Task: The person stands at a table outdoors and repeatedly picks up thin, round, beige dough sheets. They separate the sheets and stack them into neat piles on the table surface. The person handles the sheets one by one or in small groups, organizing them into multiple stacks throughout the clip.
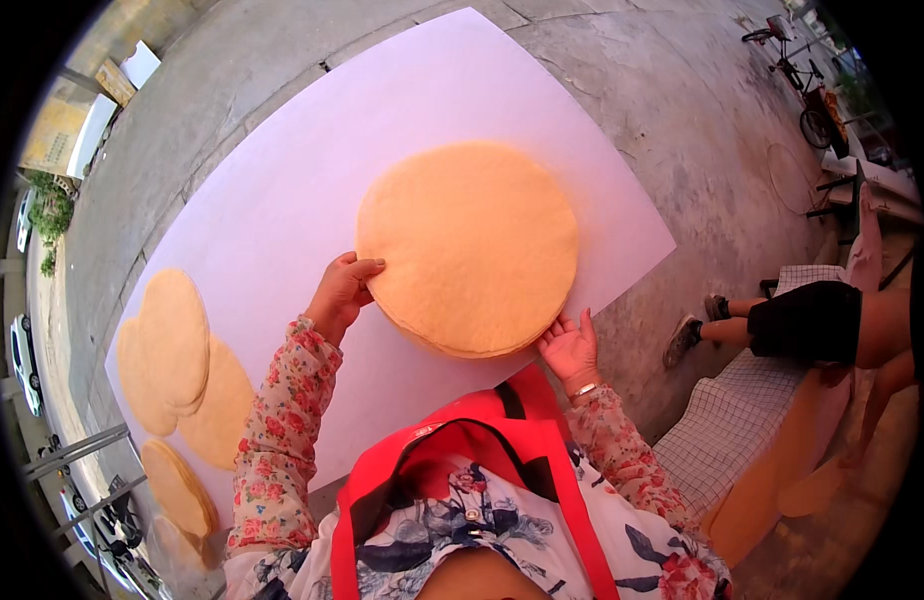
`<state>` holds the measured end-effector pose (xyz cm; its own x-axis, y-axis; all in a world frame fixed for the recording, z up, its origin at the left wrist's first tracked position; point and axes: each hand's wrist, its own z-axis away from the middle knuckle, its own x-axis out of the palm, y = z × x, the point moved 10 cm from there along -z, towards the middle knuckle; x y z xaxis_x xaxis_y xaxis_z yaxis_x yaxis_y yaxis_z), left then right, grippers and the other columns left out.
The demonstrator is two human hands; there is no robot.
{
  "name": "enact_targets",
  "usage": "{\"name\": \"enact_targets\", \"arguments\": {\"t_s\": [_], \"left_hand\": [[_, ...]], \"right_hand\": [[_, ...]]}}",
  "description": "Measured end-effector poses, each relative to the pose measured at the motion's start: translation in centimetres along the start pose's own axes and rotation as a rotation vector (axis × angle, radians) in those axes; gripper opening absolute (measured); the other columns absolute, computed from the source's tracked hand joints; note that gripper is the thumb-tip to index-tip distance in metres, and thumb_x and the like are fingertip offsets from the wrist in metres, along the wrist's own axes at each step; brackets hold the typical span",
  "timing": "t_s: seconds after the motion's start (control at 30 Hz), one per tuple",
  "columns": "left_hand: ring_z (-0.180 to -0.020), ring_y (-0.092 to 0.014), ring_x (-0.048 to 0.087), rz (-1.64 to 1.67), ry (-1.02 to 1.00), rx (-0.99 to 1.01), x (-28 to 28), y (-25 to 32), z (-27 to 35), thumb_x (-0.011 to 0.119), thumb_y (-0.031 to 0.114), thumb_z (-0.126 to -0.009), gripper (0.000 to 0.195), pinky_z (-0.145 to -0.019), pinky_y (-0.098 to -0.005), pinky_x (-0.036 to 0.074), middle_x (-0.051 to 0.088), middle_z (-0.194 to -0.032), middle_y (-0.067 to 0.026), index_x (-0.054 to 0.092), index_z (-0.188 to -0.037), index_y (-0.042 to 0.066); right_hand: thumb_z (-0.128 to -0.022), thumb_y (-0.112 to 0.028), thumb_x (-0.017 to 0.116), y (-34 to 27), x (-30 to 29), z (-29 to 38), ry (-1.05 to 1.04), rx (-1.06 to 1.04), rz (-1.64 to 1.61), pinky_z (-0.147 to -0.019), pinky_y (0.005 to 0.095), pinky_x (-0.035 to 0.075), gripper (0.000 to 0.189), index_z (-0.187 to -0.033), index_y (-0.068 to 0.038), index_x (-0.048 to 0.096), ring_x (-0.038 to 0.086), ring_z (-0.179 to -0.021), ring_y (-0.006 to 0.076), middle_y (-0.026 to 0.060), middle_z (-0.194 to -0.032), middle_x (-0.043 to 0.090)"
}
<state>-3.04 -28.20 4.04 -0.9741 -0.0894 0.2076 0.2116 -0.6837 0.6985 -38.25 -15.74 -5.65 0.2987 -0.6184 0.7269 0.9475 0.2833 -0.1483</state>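
A stack of thin round yellow sheets (468, 247), their material not certain, lies over the middle of a pale, smooth tabletop (282, 195). My left hand (345, 291) pinches the stack's left edge, thumb on top and fingers beneath. At the lower right edge, my right hand (570, 349) is palm up with its fingertips at or just under the rim; its thumb stands apart. More round yellow sheets (165, 352) overlap at the table's left end, with a thicker pile (178, 487) below them near the corner.
On the right a person (803, 322) in black shorts is beside a checked cloth (732, 420) and more yellow sheets (811, 487). A bicycle (807, 97) stands at the upper right on the concrete ground (657, 112). Metal rails (79, 450) and parked cars (26, 360) are at the left.
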Motion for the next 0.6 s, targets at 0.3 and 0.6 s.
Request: {"name": "enact_targets", "arguments": {"t_s": [0.3, 0.6], "left_hand": [[-0.082, -0.015, 0.065, -0.366, 0.158, -0.079, -20.8, 2.5, 1.7, 0.066, 0.014, -0.082, 0.034, -0.075, -0.0317, 0.053, 0.067, -0.097, -0.005, 0.058, -0.112, 0.001], [-0.115, -0.024, 0.053, -0.572, 0.417, 0.272, -27.0, 5.7, -1.7, 0.067, 0.02, -0.084, 0.073, -0.099, -0.0356, 0.041, 0.053, -0.127, -0.0185, 0.031, -0.141, -0.007]], "right_hand": [[-0.09, -0.024, 0.063, 20.8, 5.4, 1.9, 0.141, 0.449, 0.283, -0.11, 0.0508, 0.03, 0.045, -0.128, -0.008, 0.044, 0.047, -0.121, 0.0289, 0.0111, -0.131, 0.049], [-0.094, -0.017, 0.056, 31.1, 5.5, 2.2, 0.218, 0.492, 0.395, -0.111, 0.0478, 0.03, 0.039, -0.129, -0.008, 0.042, 0.046, -0.124, 0.0271, 0.0104, -0.133, 0.048]]}}
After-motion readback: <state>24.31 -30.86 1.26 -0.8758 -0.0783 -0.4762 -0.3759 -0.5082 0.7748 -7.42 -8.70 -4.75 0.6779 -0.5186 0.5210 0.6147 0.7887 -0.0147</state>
